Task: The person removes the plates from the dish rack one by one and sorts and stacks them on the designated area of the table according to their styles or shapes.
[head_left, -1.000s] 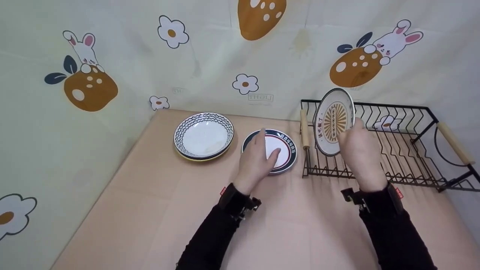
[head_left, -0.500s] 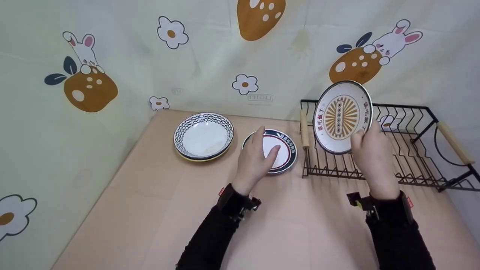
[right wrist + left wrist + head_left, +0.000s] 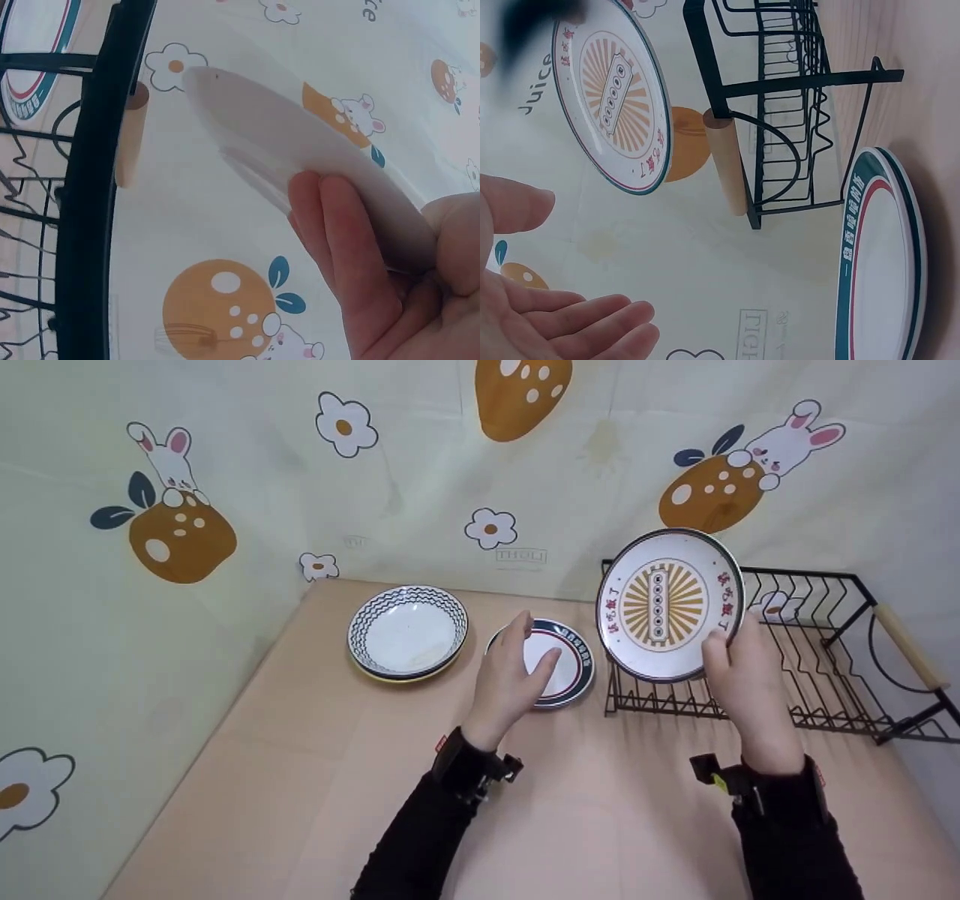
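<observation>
My right hand (image 3: 750, 682) pinches the right rim of a white plate (image 3: 675, 660) with an orange sunburst print and red characters. It holds the plate raised and tilted, face toward the head camera, above the left part of a black wire dish rack (image 3: 810, 660). In the right wrist view the fingers (image 3: 352, 247) lie against the plate's underside (image 3: 277, 127). My left hand (image 3: 506, 682) hovers, thumb and fingers apart, over a blue-rimmed plate (image 3: 580, 667), holding nothing. That plate appears stacked on another in the left wrist view.
A bowl with a black wavy pattern (image 3: 409, 634) sits on the table (image 3: 300, 750) at the left, with a yellow edge showing beneath it. The rack has wooden handles (image 3: 911, 646) at its ends. A printed cloth wall (image 3: 420, 495) stands behind.
The sunburst plate has turned from nearly edge-on to facing the head camera. My right hand has shifted a little right and down, and the left hand has barely moved.
</observation>
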{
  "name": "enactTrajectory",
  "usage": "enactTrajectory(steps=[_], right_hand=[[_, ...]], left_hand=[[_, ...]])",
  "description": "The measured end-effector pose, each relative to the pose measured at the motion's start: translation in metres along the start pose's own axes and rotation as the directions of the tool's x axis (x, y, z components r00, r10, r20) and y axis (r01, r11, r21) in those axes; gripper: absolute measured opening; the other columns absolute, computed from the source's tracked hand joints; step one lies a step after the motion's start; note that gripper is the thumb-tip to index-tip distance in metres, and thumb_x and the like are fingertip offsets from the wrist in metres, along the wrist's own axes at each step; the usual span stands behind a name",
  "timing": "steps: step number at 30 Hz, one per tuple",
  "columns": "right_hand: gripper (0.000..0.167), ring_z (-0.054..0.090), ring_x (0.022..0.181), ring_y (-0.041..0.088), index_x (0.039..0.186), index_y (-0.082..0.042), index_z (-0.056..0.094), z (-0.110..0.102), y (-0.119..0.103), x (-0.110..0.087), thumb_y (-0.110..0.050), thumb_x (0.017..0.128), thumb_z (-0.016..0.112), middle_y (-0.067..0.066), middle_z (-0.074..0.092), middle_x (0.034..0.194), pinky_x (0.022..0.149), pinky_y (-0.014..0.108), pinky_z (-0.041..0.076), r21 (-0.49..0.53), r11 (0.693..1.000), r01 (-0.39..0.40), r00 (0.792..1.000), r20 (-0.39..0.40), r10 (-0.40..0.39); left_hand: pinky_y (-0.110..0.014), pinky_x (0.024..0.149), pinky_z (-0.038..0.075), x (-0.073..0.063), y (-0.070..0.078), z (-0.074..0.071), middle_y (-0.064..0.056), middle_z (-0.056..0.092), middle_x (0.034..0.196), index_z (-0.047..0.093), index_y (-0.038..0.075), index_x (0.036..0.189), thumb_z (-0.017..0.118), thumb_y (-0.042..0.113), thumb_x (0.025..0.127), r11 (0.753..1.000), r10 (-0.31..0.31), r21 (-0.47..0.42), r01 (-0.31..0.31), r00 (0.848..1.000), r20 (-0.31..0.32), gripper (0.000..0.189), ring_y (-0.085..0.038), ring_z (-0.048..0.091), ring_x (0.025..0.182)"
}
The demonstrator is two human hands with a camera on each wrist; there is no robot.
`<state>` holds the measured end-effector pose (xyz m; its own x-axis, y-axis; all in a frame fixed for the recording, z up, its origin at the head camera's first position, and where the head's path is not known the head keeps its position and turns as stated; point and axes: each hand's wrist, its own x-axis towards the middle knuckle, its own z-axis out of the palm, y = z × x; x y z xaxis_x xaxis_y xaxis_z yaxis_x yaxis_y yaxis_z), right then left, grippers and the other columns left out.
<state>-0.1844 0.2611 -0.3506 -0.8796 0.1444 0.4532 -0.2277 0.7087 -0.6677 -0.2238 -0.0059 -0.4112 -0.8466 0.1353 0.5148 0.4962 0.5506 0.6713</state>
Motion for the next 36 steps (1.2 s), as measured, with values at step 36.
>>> enactTrajectory(steps=[36], right_hand=[[0.038,0.059,0.083,0.010,0.129,0.010,0.055,0.030,0.001,-0.020,0.006,0.092,0.044,0.023,0.067,0.109,0.075,0.013,0.047,0.251,0.957,0.142,0.988,0.015,-0.151]], left_hand=[[-0.026,0.088,0.054,0.006,-0.004,0.000,-0.024,0.065,0.120,0.048,-0.012,0.136,0.065,0.010,0.095,0.902,-0.133,-0.399,0.166,0.985,0.109,0.050,-0.028,0.068,0.103]])
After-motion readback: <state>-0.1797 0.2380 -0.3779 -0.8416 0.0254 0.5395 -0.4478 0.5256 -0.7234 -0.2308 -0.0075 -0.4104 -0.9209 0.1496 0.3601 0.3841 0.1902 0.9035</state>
